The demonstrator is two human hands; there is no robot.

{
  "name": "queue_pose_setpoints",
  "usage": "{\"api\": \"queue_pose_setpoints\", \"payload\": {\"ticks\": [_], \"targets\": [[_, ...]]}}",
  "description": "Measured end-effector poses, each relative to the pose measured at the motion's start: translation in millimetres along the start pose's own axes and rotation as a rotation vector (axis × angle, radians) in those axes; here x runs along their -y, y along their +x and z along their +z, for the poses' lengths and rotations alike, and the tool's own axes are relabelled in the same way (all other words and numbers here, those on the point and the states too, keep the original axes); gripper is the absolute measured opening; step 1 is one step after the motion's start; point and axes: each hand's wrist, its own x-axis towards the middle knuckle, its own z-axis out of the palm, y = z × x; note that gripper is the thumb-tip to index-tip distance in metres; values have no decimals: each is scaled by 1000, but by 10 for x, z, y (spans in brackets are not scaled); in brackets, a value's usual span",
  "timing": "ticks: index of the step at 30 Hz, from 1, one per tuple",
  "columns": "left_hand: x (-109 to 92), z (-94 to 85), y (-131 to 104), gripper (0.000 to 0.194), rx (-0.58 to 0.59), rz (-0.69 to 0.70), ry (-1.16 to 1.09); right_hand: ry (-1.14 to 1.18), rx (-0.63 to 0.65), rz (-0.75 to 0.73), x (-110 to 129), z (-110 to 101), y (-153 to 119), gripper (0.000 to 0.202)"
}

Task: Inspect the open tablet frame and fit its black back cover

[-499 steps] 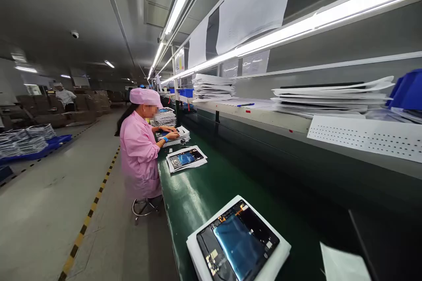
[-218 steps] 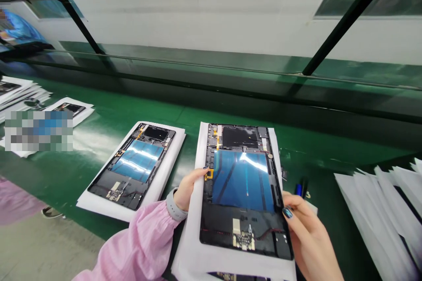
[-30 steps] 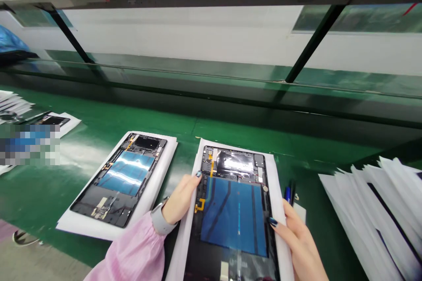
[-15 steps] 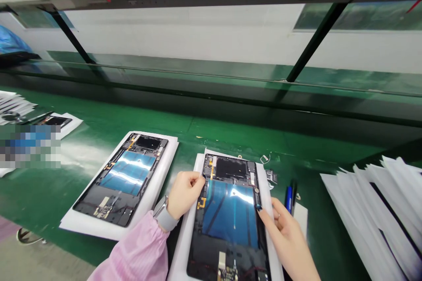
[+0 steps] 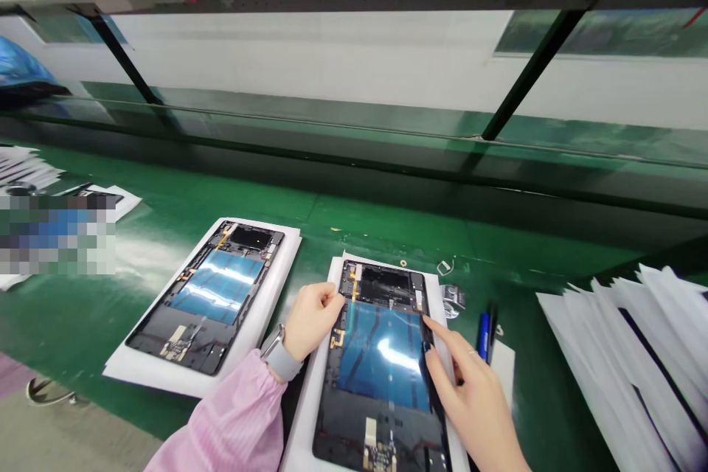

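Tablet: open tablet (image 5: 381,361), a flat black rectangle with a glossy blue panel at its middle, gold flex strips at the left edge and a small board at the near end; it lies flat on a white foam sheet (image 5: 310,413) on the green desk (image 5: 387,228).
Left hand: left hand (image 5: 313,317), grip curled together, fingertips on the tablet's upper left edge.
Right hand: right hand (image 5: 470,394), grip apart, fingers spread along the right edge.
Change: a second ago both hands held the tablet tilted up; now it rests on the foam.
Around: second tablet (image 5: 213,295) on foam to the left; blue pen (image 5: 483,335) just right; fanned white sheets (image 5: 625,354) further right.
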Motion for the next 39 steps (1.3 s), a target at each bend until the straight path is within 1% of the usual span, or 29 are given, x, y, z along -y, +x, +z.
{"api": "queue_pose_setpoints", "payload": {"ticks": [2,4,8,10,12,14,16,18,19,20,23,29,32,35,37,39], "targets": [[-1,2,0,28,0,-6,-4,-79,-4,-33,-42,2,11,38],[-5,4,2,29,-2,-13,-8,-115,-6,-27,-67,-2,52,37],[-13,3,18,29,1,-15,-24,-178,26,-44,-83,-28,175,36],[-17,-2,27,29,4,-10,-32,-175,23,-77,-95,-42,209,37],[-17,-5,32,29,5,-2,-39,-135,5,-140,-116,-57,210,37],[-9,-5,35,28,1,11,-46,-99,-39,-235,-145,-79,200,36],[6,0,36,28,-9,25,-54,-112,-149,-281,-182,-108,208,37],[24,5,37,28,-20,32,-63,-224,-281,-260,-221,-138,252,40],[31,6,37,27,-23,32,-68,-309,-322,-249,-239,-151,286,42],[36,6,38,27,-22,32,-73,-401,-337,-251,-256,-159,324,43],[34,-1,40,27,-14,27,-86,-597,-333,-312,-291,-161,420,43],[15,-14,48,25,-2,23,-117,-734,-333,-387,-318,-110,458,41],[32,-20,61,24,-11,47,-142,-745,-333,-403,-312,-59,513,40],[36,-38,73,22,-43,94,-180,-722,-356,-435,-255,-39,581,38],[19,-55,72,21,-79,130,-215,-723,-383,-455,-192,-96,563,36],[-7,-70,60,21,-106,164,-255,-636,-398,-445,-135,-232,441,36]]}}
